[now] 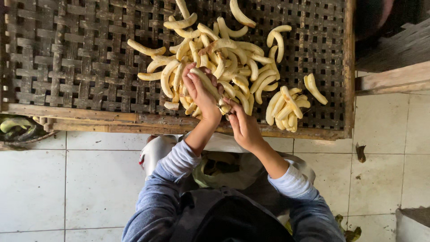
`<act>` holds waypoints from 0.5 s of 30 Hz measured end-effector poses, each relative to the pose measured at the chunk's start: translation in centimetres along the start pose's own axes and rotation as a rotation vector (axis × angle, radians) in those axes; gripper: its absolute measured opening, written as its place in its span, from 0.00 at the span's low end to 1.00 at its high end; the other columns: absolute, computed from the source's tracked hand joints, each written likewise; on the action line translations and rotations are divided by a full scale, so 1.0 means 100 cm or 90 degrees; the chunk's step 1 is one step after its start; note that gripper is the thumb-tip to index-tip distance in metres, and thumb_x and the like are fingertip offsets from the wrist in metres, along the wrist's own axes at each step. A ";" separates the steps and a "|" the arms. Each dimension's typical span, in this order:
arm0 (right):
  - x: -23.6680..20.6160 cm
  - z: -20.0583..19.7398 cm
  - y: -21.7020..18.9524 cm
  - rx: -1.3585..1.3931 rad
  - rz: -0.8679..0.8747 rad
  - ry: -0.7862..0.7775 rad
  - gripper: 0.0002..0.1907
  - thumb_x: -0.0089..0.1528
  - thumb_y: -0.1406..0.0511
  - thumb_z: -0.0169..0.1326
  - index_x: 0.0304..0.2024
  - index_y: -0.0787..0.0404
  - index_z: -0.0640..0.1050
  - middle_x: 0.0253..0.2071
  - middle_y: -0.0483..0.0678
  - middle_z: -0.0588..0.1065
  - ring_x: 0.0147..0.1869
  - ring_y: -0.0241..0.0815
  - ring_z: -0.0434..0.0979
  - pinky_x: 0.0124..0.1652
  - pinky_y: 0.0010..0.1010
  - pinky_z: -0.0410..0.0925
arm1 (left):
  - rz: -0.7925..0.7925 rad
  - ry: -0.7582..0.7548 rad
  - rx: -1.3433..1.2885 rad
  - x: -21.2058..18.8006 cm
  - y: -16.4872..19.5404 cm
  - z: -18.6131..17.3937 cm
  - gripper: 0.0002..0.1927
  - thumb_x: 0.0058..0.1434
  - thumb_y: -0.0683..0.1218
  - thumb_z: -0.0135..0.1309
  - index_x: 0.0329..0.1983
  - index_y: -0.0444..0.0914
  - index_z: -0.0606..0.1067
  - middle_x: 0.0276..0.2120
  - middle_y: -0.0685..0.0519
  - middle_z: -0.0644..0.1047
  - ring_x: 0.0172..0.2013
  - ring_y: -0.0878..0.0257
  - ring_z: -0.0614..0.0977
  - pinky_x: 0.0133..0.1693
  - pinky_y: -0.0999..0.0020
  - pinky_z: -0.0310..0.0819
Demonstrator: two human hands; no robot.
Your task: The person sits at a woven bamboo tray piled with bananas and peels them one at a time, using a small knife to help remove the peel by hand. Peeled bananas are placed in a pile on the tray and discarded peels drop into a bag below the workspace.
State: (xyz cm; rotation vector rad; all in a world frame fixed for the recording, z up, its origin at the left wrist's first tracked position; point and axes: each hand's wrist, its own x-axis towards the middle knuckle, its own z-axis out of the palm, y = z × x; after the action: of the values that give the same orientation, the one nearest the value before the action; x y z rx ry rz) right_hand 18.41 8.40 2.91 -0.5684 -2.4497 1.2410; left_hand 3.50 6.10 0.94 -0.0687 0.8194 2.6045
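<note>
A big heap of peeled pale-yellow bananas (224,58) lies on a dark woven bamboo tray (80,58) with a wooden frame. My left hand (201,94) grips one peeled banana (207,83) at the near edge of the heap. My right hand (244,127) is right next to it, fingers pinched at that banana's lower end, where a small dark object shows; I cannot make out what it is. A smaller cluster of peeled bananas (286,107) sits to the right of the heap.
A white bag (224,168) with green peels stands under my arms on the white tiled floor (67,188). Green banana peels (18,127) lie in a basket at the left. Wooden planks (394,67) rise at the right. Scraps of peel (360,152) dot the floor.
</note>
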 end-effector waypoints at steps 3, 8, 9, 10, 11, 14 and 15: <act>0.002 0.001 0.002 -0.014 -0.052 0.002 0.22 0.74 0.64 0.43 0.71 0.61 0.63 0.50 0.58 0.79 0.43 0.57 0.82 0.44 0.40 0.73 | -0.040 -0.027 -0.033 -0.005 0.002 -0.002 0.13 0.79 0.55 0.38 0.60 0.47 0.64 0.40 0.52 0.72 0.28 0.67 0.70 0.23 0.75 0.64; 0.005 0.004 0.011 -0.048 -0.081 0.007 0.22 0.74 0.67 0.42 0.70 0.64 0.62 0.62 0.56 0.76 0.50 0.60 0.83 0.50 0.43 0.74 | -0.086 -0.056 -0.054 -0.009 0.000 -0.007 0.13 0.79 0.52 0.38 0.62 0.46 0.65 0.41 0.51 0.72 0.29 0.67 0.69 0.26 0.75 0.65; 0.006 0.004 0.013 -0.059 -0.086 0.009 0.22 0.73 0.67 0.42 0.70 0.65 0.62 0.63 0.55 0.75 0.51 0.60 0.82 0.50 0.44 0.74 | -0.091 -0.054 -0.058 -0.008 -0.002 -0.008 0.12 0.79 0.52 0.39 0.62 0.46 0.65 0.41 0.51 0.72 0.29 0.67 0.70 0.27 0.75 0.66; 0.006 0.005 0.015 -0.071 -0.103 0.019 0.22 0.73 0.68 0.43 0.70 0.65 0.61 0.64 0.55 0.75 0.52 0.61 0.82 0.51 0.44 0.74 | -0.096 -0.051 -0.063 -0.008 -0.005 -0.010 0.12 0.79 0.51 0.39 0.61 0.45 0.65 0.40 0.51 0.72 0.29 0.67 0.70 0.27 0.75 0.67; 0.007 0.006 0.018 -0.083 -0.121 0.029 0.22 0.73 0.69 0.43 0.69 0.65 0.61 0.64 0.56 0.74 0.54 0.61 0.82 0.51 0.45 0.75 | -0.102 -0.048 -0.067 -0.008 -0.008 -0.012 0.12 0.79 0.51 0.40 0.61 0.45 0.65 0.40 0.51 0.72 0.29 0.67 0.70 0.28 0.75 0.68; 0.009 0.008 0.026 -0.120 -0.120 0.042 0.23 0.72 0.70 0.44 0.69 0.65 0.61 0.61 0.57 0.76 0.48 0.61 0.82 0.46 0.46 0.75 | -0.120 -0.056 -0.085 -0.008 -0.019 -0.019 0.13 0.79 0.51 0.40 0.60 0.42 0.66 0.39 0.49 0.73 0.32 0.64 0.73 0.32 0.72 0.71; 0.009 0.008 0.029 -0.133 -0.110 0.044 0.23 0.71 0.70 0.45 0.68 0.65 0.61 0.59 0.58 0.78 0.45 0.61 0.82 0.43 0.46 0.74 | -0.131 -0.055 -0.092 -0.009 -0.023 -0.023 0.14 0.79 0.51 0.40 0.61 0.41 0.67 0.39 0.49 0.74 0.33 0.63 0.75 0.34 0.71 0.72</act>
State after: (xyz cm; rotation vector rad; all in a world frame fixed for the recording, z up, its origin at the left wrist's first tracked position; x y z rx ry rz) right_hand 17.83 9.87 0.17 -0.4341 -2.5266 0.8910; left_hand 5.04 6.25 -2.03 -0.0762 0.5610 2.4490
